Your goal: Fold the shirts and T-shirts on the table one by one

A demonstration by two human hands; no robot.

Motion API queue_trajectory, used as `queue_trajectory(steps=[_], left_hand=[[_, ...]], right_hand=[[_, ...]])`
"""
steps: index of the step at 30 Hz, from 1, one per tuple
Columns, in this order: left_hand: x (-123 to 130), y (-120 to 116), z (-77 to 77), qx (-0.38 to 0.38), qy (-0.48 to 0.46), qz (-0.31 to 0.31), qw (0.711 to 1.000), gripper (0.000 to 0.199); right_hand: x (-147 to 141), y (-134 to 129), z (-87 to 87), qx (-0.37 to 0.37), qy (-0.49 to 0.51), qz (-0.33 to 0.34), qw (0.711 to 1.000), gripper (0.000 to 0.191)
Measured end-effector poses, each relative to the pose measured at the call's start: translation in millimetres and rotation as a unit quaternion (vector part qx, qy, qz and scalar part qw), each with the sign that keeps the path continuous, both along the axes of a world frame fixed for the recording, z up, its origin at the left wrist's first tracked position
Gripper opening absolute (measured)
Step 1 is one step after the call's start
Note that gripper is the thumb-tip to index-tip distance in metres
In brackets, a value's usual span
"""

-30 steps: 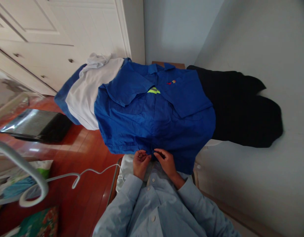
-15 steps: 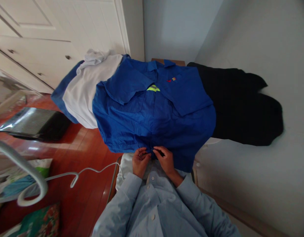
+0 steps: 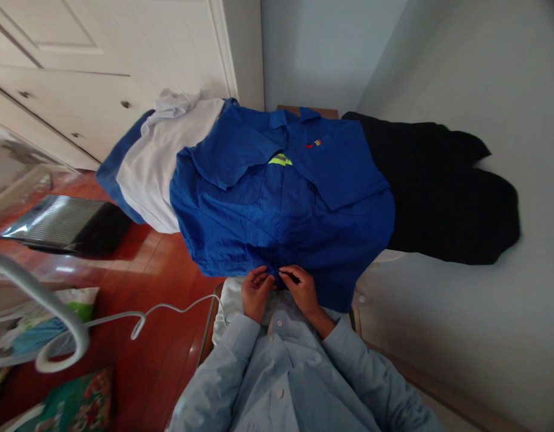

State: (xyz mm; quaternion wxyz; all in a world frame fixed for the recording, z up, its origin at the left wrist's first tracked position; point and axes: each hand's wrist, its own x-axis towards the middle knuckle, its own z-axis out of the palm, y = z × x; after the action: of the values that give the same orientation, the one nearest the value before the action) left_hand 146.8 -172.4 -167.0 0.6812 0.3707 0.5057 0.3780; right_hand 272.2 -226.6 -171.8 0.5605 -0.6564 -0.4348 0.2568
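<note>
A blue garment (image 3: 281,204) with a collar, a small red and yellow emblem and a yellow-green strip lies spread out in front of me. At its near edge, my left hand (image 3: 257,292) pinches the cloth between thumb and fingers. Close beside it on the right, my right hand (image 3: 302,290) pinches the same edge. The fingertips nearly meet, and whatever small part lies between them is too small to make out. White clothing (image 3: 153,162) lies to the left of the blue garment, black clothing (image 3: 443,192) to its right.
A grey hose (image 3: 38,294) curves at the left, with a thin white cord (image 3: 168,307) running towards me. On the red floor lie a plastic-wrapped black package (image 3: 69,222) and a green flowered bag (image 3: 78,402). White cabinets (image 3: 168,48) stand behind; a wall is at right.
The view has shifted very slightly. Both hands stay at the garment's near edge, pinching it as before, with hardly any movement of the fingers.
</note>
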Motion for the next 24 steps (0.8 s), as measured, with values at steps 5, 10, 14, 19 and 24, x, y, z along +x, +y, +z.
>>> queue_trajectory(steps=[5, 10, 14, 19, 24], left_hand=[[0.7, 0.1, 0.7, -0.016, -0.001, -0.006, 1.000, 0.048], [1.3, -0.1, 1.0, -0.005, 0.003, 0.003, 1.000, 0.045], [1.9, -0.6, -0.4, -0.007, 0.008, 0.008, 1.000, 0.045], [1.9, -0.6, -2.3, -0.009, 0.001, 0.008, 1.000, 0.045], [1.4, 1.0, -5.6, -0.007, 0.007, 0.025, 1.000, 0.046]], right_hand=[[-0.2, -1.4, -1.6, 0.012, -0.014, -0.001, 1.000, 0.013], [-1.4, -2.7, -0.6, 0.025, -0.029, -0.002, 0.999, 0.014], [-2.7, -2.2, -0.4, 0.026, -0.040, -0.010, 0.999, 0.014], [-1.4, -2.7, 1.3, 0.013, -0.043, 0.015, 0.999, 0.019], [2.1, -6.0, 3.6, -0.008, -0.031, 0.088, 0.996, 0.024]])
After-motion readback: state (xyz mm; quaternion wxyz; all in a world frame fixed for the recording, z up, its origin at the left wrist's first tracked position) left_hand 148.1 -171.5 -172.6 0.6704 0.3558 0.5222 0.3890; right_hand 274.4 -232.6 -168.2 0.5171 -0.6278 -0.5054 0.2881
